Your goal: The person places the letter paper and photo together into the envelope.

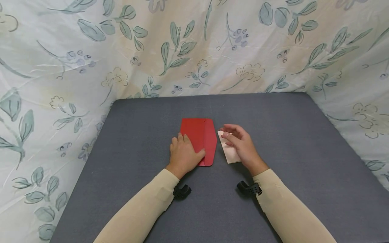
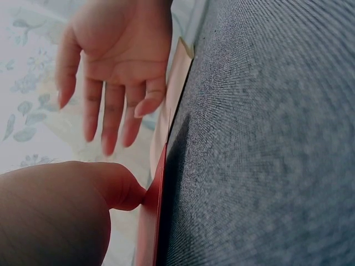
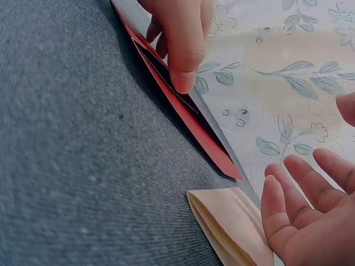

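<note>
A red envelope lies on the dark table, its flap spread out to the right. My left hand holds its lower left part, the thumb beside the flap and the other fingers toward the left edge. From the right wrist view, the envelope's mouth gapes beneath the left thumb. A folded cream paper sits just right of the envelope, its folded layers showing in the right wrist view. Over it hovers my right hand, fingers loosely bent and nothing gripped.
The dark grey tabletop extends around both hands. A floral cloth hangs behind it and along the sides. Each wrist wears a black strap-mounted device.
</note>
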Demonstrator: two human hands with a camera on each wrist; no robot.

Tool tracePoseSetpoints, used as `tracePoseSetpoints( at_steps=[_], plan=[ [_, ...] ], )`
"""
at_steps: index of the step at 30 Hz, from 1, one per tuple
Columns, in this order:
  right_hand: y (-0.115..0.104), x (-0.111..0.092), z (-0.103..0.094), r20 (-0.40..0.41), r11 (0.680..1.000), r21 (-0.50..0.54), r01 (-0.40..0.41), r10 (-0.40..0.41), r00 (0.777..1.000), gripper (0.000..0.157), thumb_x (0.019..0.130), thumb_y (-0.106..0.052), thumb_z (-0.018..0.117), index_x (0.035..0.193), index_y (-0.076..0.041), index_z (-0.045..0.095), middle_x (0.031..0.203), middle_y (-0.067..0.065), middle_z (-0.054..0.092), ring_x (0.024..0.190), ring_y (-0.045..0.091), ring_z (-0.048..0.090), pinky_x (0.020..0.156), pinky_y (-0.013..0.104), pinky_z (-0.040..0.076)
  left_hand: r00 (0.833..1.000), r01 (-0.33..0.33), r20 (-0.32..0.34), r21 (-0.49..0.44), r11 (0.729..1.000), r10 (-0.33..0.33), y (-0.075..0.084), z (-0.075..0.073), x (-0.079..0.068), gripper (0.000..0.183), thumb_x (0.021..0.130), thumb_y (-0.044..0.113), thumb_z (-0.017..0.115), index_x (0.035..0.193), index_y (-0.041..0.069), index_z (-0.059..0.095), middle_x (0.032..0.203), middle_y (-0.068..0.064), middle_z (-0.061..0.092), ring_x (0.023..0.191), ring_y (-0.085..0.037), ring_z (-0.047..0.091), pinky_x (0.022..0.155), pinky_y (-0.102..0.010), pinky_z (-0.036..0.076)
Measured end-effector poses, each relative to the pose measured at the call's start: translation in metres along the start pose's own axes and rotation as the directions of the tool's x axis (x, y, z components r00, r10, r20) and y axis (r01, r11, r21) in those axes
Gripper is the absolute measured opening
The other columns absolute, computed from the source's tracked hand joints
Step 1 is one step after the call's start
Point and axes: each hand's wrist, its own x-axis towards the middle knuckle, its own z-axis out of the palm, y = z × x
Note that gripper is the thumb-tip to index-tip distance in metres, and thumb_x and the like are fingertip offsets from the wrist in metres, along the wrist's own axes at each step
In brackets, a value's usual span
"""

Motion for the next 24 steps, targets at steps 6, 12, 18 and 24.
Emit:
tracePoseSetpoints(
  at_steps=[6, 12, 18, 24],
  plan=[
    [0.0004, 0.0027, -0.003, -0.05, 1.0, -0.015, 0.013, -0.013, 0.999, 0.044, 0.109, -0.012, 0.066, 0.148, 0.007, 0.056, 0.146, 0.025, 0.061, 0.12, 0.021, 0.065, 0.093, 0.038, 0.055, 1.0, -0.001, -0.001, 0.0, 1.0, 0.001, -0.0004, -0.0004, 0.0003, 0.096, 0.094, 0.054, 0.071, 0.156, -0.014, 0.046, 0.162, -0.035, 0.042, 0.131, -0.045, 0.047, 0.108, -0.057, 0.041],
    [-0.0004, 0.0056, -0.0057, -0.093, 0.999, -0.041, 0.003, -0.007, 0.996, 0.047, 0.109, -0.013, 0.066, 0.147, 0.011, 0.054, 0.146, 0.025, 0.062, 0.12, 0.02, 0.063, 0.093, 0.036, 0.053, 1.0, -0.006, -0.005, -0.002, 1.0, 0.006, -0.0007, -0.0018, 0.0006, 0.096, 0.094, 0.054, 0.071, 0.156, -0.015, 0.046, 0.161, -0.035, 0.042, 0.131, -0.045, 0.048, 0.107, -0.057, 0.041],
    [-0.0014, 0.0059, -0.0082, -0.114, 0.998, -0.07, -0.001, -0.007, 0.993, 0.047, 0.11, -0.015, 0.065, 0.148, 0.01, 0.054, 0.146, 0.024, 0.062, 0.125, 0.022, 0.059, 0.098, 0.039, 0.048, 1.0, -0.019, -0.013, -0.012, 1.0, 0.019, -0.0023, -0.0022, 0.0009, 0.095, 0.093, 0.054, 0.071, 0.155, -0.015, 0.047, 0.16, -0.035, 0.043, 0.13, -0.045, 0.048, 0.106, -0.057, 0.041],
    [-0.0019, 0.0072, -0.0093, -0.155, 0.995, -0.097, -0.029, 0.013, 0.988, 0.046, 0.109, -0.013, 0.065, 0.147, 0.011, 0.055, 0.146, 0.027, 0.06, 0.132, 0.026, 0.057, 0.104, 0.037, 0.046, 1.0, -0.025, -0.015, -0.024, 0.999, 0.025, -0.0023, -0.0033, 0.0003, 0.095, 0.093, 0.052, 0.071, 0.154, -0.016, 0.048, 0.16, -0.035, 0.043, 0.128, -0.045, 0.049, 0.105, -0.058, 0.042]
  ],
)
